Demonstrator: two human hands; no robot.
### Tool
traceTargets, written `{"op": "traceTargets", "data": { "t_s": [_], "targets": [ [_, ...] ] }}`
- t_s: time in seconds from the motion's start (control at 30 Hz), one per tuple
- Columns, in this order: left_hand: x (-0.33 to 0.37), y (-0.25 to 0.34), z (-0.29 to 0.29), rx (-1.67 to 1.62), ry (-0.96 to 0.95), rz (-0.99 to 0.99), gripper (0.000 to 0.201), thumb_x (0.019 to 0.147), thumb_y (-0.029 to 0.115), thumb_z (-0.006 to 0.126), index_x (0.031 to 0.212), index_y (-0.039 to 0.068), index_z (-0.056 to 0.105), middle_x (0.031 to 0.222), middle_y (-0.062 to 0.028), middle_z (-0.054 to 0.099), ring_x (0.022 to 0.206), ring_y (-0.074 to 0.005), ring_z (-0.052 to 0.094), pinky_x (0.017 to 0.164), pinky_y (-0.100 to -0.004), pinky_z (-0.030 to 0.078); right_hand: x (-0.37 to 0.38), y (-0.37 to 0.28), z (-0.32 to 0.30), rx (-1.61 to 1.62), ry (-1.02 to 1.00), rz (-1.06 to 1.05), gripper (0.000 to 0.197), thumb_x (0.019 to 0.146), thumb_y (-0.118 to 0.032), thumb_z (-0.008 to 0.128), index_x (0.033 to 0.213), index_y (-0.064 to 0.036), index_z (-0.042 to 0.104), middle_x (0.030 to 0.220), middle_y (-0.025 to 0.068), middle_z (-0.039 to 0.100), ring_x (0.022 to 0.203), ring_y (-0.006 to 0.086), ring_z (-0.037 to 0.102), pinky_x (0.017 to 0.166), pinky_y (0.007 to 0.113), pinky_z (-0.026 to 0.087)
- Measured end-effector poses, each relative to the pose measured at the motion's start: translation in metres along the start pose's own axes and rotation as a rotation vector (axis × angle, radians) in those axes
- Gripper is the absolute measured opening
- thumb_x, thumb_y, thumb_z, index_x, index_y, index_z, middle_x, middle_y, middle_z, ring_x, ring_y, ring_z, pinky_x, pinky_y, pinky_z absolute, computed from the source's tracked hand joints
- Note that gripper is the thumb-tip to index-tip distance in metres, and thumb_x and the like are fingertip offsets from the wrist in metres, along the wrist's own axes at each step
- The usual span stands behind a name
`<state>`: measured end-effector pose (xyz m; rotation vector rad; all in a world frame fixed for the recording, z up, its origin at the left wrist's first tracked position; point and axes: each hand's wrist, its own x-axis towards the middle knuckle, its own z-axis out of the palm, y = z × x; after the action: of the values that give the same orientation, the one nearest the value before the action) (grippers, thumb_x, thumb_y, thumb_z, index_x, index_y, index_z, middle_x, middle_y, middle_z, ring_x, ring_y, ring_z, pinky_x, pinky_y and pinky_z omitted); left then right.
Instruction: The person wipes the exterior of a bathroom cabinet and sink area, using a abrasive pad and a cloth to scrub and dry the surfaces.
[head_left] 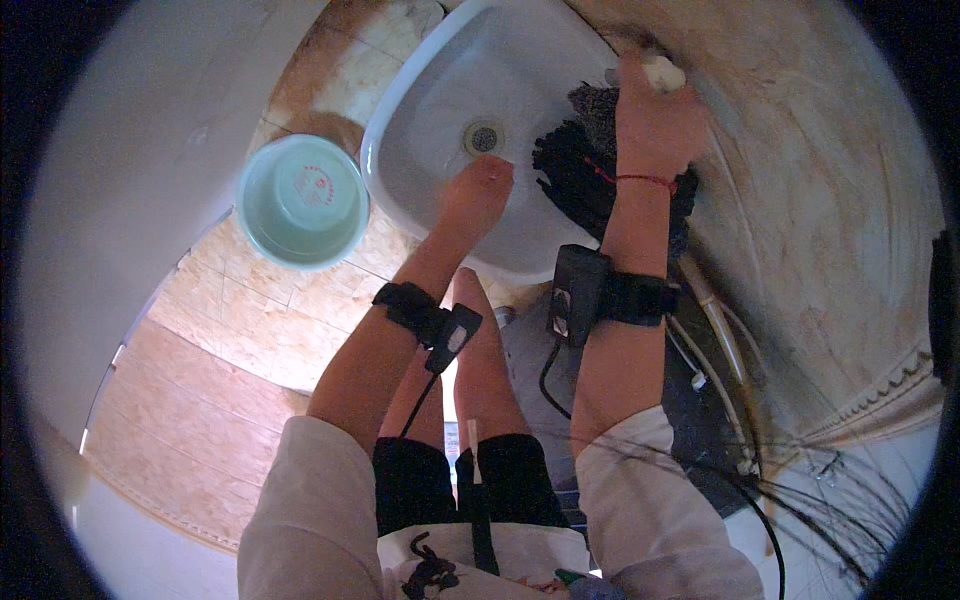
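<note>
My left hand [478, 195] is closed, held over the near part of a white sink [400, 70]; whatever may be inside its fingers is hidden. Just beyond it lies the round drain [484, 138]. At the sink's right side, by the wall, my right hand [658, 125] is closed around a whitish rounded object [662, 73], whose kind I cannot make out. Black cloth with a fringed or ribbed edge [575, 180] lies over the sink's right side, partly under my right hand and wrist. A grey, rough-textured piece [598, 108] shows beside that hand.
A pale green basin [300, 240] stands left of the sink, on a tiled, marble-patterned surface [225, 305]. Close on the right is a brown patterned wall [830, 230], with pipes [722, 335] running down beside my right forearm. Cables trail from the devices strapped to both forearms.
</note>
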<state>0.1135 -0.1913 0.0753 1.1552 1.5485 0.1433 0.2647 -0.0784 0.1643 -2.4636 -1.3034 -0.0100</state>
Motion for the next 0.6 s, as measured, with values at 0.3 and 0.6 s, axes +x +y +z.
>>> {"op": "traceTargets", "data": {
  "t_s": [0.3,0.6],
  "targets": [
    [-0.032,0.031,0.007,-0.942,-0.186,-0.042,0.042,0.092,0.036,0.044,0.121,0.006,0.043,0.107,-0.0084,0.054,0.092,-0.0237,0.056,0.077,-0.0328,0.048,-0.09,0.054,0.005,0.542,-0.483,0.107,0.052,0.075,-0.042,0.066,0.098,0.0013,0.051,0.095,0.0184,0.059,0.087,0.0316,0.057,0.079,0.036,0.045],
    [-0.021,0.002,0.026,-0.256,0.232,0.359,0.055,0.085,0.022,0.059,0.125,0.002,0.027,0.098,-0.0131,0.052,0.089,-0.0216,0.054,0.077,-0.0329,0.048,-0.151,0.086,-0.027,1.639,-0.861,0.801,0.037,0.088,-0.021,0.052,0.12,-0.0024,0.047,0.112,0.0089,0.055,0.097,0.0189,0.054,0.084,0.033,0.043]
  ]
}}
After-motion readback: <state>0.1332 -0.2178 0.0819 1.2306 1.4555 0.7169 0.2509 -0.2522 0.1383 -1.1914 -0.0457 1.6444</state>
